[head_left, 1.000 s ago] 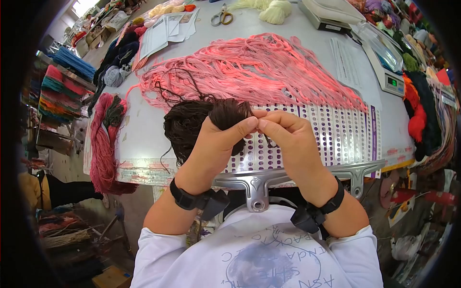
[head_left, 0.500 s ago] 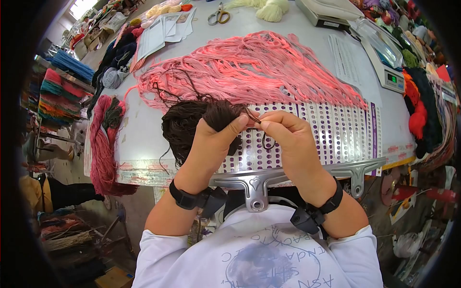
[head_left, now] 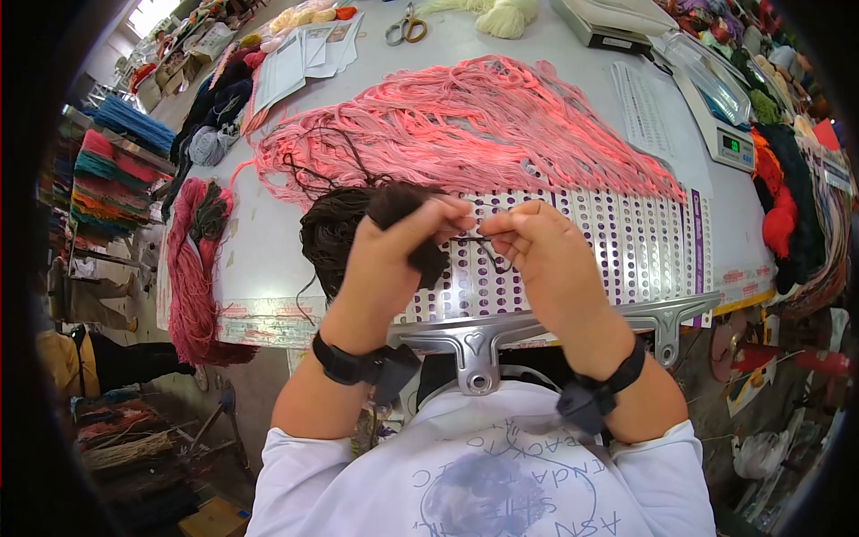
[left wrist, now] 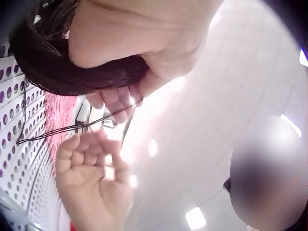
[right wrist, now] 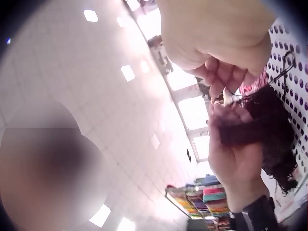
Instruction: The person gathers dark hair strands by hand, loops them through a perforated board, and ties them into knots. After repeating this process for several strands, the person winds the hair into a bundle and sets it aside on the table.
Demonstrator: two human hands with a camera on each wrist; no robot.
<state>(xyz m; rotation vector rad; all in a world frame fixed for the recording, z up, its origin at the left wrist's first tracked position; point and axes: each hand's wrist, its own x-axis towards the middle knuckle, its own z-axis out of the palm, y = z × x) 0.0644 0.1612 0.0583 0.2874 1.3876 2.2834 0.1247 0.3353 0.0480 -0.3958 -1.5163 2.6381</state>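
Observation:
My left hand point(head_left: 386, 259) grips a folded hank of dark brown yarn point(head_left: 335, 234), its thumb lying across the bundle. A loose part of the same yarn spreads over the table to the left of that hand. Fingers of my right hand point(head_left: 557, 264) pinch thin dark strands point(left wrist: 57, 131) that run across from the hank. In the head view a small gap separates the two hands, with strands crossing it. One loop of the strands hangs below the right fingertips, above the dotted sheet. The right wrist view shows the hank point(right wrist: 274, 127) behind the left palm.
Pink yarn point(head_left: 456, 125) spreads widely across the table, beside a white sheet with purple dots point(head_left: 617, 242). A metal bracket point(head_left: 479, 345) lines the near edge. Scissors point(head_left: 407, 29), papers point(head_left: 286, 76) and a digital scale point(head_left: 729, 143) lie farther off. A dusty-pink hank point(head_left: 192, 277) hangs at left.
The hands have drawn apart from fingertips nearly touching, the left moving slightly left. Dark strands now stretch between them, and a loop has come out below the right fingers.

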